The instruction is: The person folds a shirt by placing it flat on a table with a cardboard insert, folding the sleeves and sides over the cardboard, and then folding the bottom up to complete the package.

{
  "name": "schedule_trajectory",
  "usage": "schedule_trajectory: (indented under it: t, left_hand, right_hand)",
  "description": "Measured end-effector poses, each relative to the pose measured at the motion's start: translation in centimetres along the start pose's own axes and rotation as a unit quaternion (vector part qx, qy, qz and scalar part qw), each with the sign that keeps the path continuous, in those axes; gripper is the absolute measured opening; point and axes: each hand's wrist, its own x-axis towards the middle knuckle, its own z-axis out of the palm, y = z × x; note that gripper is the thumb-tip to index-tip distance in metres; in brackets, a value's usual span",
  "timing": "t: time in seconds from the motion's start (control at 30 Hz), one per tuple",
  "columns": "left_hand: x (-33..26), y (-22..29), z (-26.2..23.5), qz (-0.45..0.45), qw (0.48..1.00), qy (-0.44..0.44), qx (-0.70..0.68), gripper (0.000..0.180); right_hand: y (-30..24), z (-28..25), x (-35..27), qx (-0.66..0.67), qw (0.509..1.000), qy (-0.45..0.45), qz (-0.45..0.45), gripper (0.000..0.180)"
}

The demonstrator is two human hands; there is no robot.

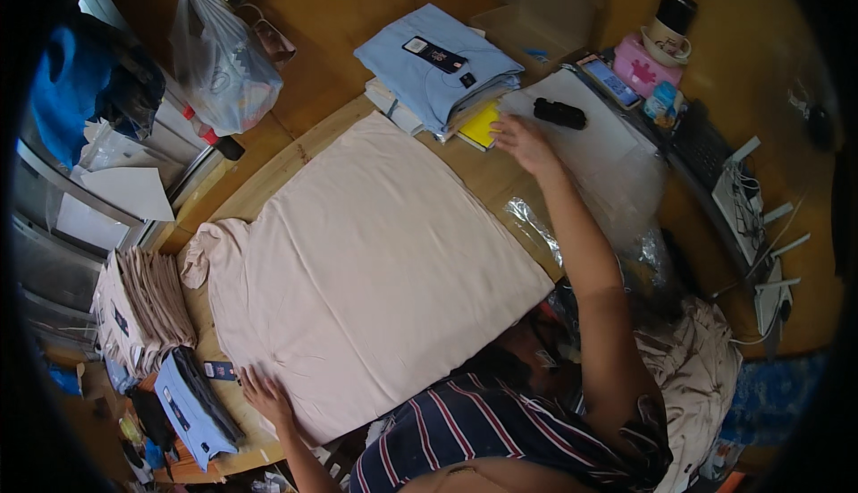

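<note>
A pale beige garment (pixel 366 261), which looks like a T-shirt, lies spread flat across the wooden table, with faint creases and one bunched corner at its left. At its near left edge my left hand (pixel 265 396) rests with fingers spread, close to a dark tag (pixel 220 370). My right hand (pixel 525 143) is stretched over the far side of the table, fingers apart, beside a yellow packet or card (pixel 480 126). Nothing shows in its grasp. Just beyond lies a stack of folded light blue shirts (pixel 438 64) with a dark tag on top.
Folded beige garments (pixel 147 310) are stacked at the left, near folded blue and dark garments (pixel 197 408). Clear plastic bags (pixel 599 149) with a black object (pixel 560 113) on them lie at the right. Beyond are a phone (pixel 608 80), a pink container (pixel 645 68) and a cardboard box (pixel 545 10).
</note>
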Motion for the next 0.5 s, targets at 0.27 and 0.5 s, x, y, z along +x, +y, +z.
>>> schedule_trajectory:
  t: [0.27,0.5]
  left_hand:
    - [-0.1,-0.2,0.0,-0.002,0.999,0.047,0.024,0.039]
    - [-0.5,0.0,0.2,-0.028,0.996,0.082,0.03,0.039]
  right_hand:
    - [3.7,4.7,2.9,0.094,0.985,0.008,0.143,0.048]
    - [-5.5,2.7,-6.5,-0.19,0.98,-0.053,0.02,0.044]
